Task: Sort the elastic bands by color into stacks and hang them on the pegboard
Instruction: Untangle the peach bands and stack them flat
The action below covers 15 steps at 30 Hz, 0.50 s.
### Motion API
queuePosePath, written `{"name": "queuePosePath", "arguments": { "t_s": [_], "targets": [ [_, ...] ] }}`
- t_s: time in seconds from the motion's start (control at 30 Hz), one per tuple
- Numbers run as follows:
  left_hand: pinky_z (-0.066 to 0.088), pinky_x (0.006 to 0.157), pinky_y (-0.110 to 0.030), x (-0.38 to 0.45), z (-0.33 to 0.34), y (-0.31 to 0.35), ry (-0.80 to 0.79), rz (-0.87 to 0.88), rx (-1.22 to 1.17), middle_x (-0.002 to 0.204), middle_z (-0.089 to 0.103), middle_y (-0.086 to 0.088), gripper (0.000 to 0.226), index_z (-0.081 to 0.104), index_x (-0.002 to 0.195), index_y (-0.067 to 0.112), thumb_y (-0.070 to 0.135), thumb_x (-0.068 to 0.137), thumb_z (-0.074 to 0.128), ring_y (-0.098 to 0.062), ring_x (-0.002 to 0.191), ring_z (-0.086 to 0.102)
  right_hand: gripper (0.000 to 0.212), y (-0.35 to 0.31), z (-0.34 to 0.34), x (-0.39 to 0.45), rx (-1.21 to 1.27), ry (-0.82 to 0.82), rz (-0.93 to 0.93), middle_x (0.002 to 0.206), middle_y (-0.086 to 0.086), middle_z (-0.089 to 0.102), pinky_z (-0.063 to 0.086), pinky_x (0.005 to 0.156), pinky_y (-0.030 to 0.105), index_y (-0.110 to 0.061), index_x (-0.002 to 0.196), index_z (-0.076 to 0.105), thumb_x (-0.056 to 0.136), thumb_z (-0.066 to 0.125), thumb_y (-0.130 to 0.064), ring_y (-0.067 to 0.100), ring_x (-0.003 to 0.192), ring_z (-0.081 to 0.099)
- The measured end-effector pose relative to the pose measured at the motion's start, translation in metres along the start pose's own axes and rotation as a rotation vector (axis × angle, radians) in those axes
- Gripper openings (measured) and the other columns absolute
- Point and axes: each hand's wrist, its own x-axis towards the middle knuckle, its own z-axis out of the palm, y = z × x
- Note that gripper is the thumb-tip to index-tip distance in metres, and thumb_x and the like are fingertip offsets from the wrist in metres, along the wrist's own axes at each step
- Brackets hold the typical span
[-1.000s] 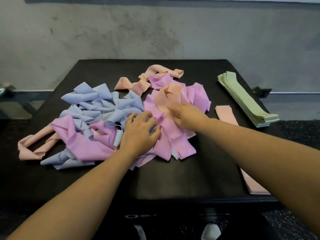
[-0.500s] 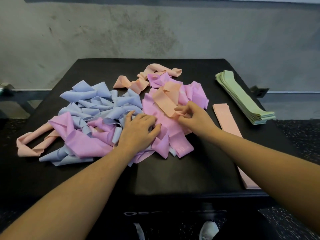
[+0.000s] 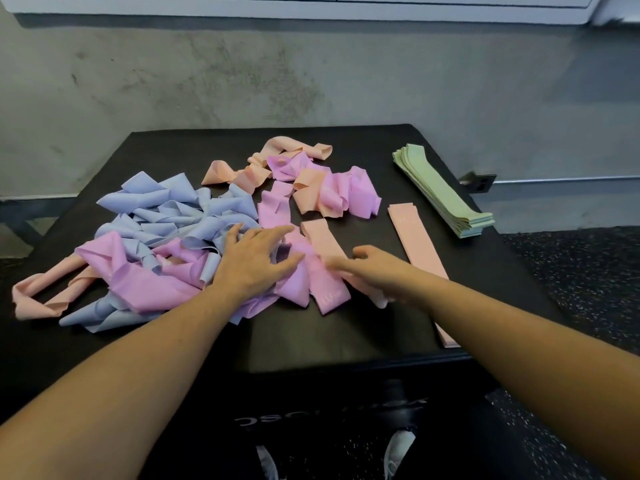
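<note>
Two bare forearms are reaching in from the near edge onto a black table (image 3: 346,341). The left hand (image 3: 254,263) is lying flat, fingers spread and straight, pressing on the tangled heap of elastic bands (image 3: 166,244) where blue and purple ones are mixing. The right hand (image 3: 372,268) is blurred; its fingers are resting on a flat peach band (image 3: 323,239), but whether they are pinching it I cannot tell. That band is lying straight, its long axis running from about five o'clock toward eleven o'clock, starting at the right fingertips and stretching away from the person. At three o'clock from the right hand, just beside it, a peach stack (image 3: 415,237) is lying along nearly the same line, so the right hand is the nearer one to carry the band over. Farther, at two o'clock, a finished green stack (image 3: 440,192) is sitting near the table's right edge. More peach and purple bands (image 3: 332,192) are lying twisted toward twelve o'clock. No pegboard is showing.
</note>
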Motion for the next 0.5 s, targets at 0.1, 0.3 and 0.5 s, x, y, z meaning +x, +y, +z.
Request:
{"name": "queuePosePath", "arguments": {
  "t_s": [0.1,0.3,0.5],
  "targets": [
    [0.012,0.12,-0.054,0.0,-0.004,0.003,-0.105,0.039,0.215,0.144,0.054,0.013,0.056,0.05,0.14,0.046,0.075,0.095,0.03,-0.014,0.137,0.044,0.046,0.008,-0.002,-0.011,-0.211,0.025,-0.096,0.107,0.013,0.073,0.056,0.077,0.036,-0.014,0.11,0.072,0.082,0.069,-0.05,0.035,0.093,0.07],
    [0.003,0.121,-0.063,0.005,-0.021,0.021,-0.264,-0.016,0.263,0.15,0.047,0.011,0.045,0.055,0.139,0.041,0.052,0.102,0.031,-0.016,0.142,0.036,0.023,0.013,-0.011,-0.039,-0.216,0.132,-0.136,0.094,0.005,0.071,0.048,0.074,0.03,-0.012,0.094,0.072,0.088,0.066,-0.034,0.022,0.084,0.061],
    [-0.015,0.118,-0.06,0.0,-0.038,0.037,-0.182,-0.094,0.032,0.162,0.031,0.011,0.045,0.05,0.142,0.042,0.046,0.107,0.022,-0.018,0.156,0.011,0.017,0.005,-0.02,-0.079,0.155,0.309,-0.249,0.091,-0.001,0.066,0.048,0.072,0.031,-0.012,0.096,0.064,0.091,0.061,-0.028,0.015,0.083,0.058]
  ]
}}
